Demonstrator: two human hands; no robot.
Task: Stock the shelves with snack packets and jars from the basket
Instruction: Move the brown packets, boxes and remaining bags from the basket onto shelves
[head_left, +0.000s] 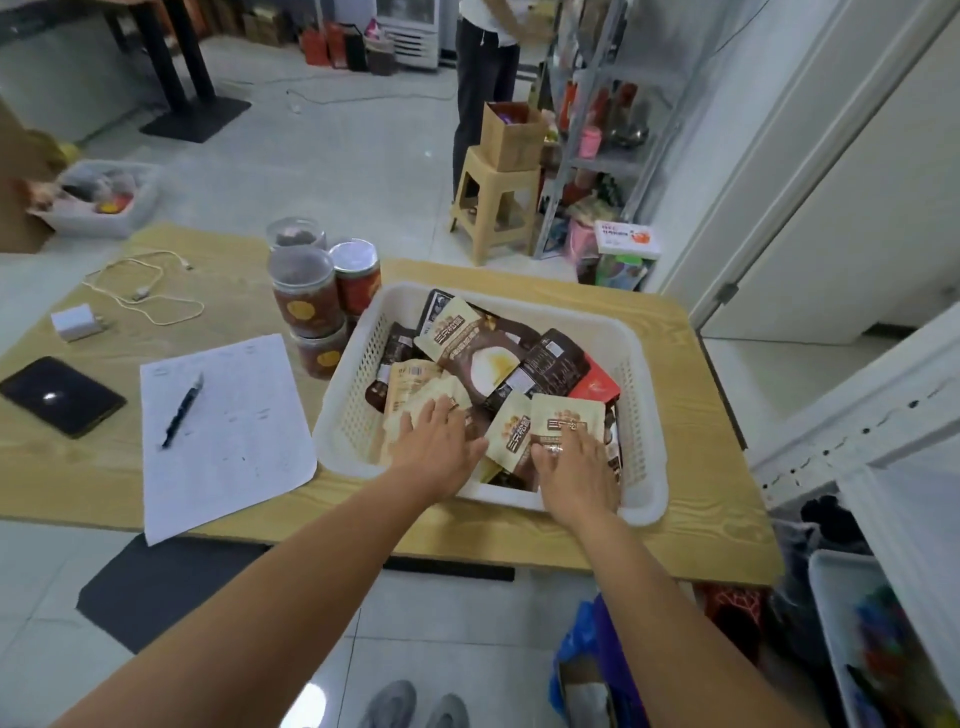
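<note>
Head view: a white, perforated plastic basket (645, 503) sits on a wood-grain table (711, 525), heaped with glossy beige and brown snack packets (475, 340). The left hand (439, 444) and right hand (577, 470) press straight fingers flat on beige packets, gripping nothing. Round clear-lidded jars (304, 291) stand just beside the basket, their labels blurred.

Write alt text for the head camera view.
A person's left hand and right hand rest on snack packets inside a white basket on a wooden table. Jars stand stacked just left of the basket, near a paper sheet with a pen on it.
</note>
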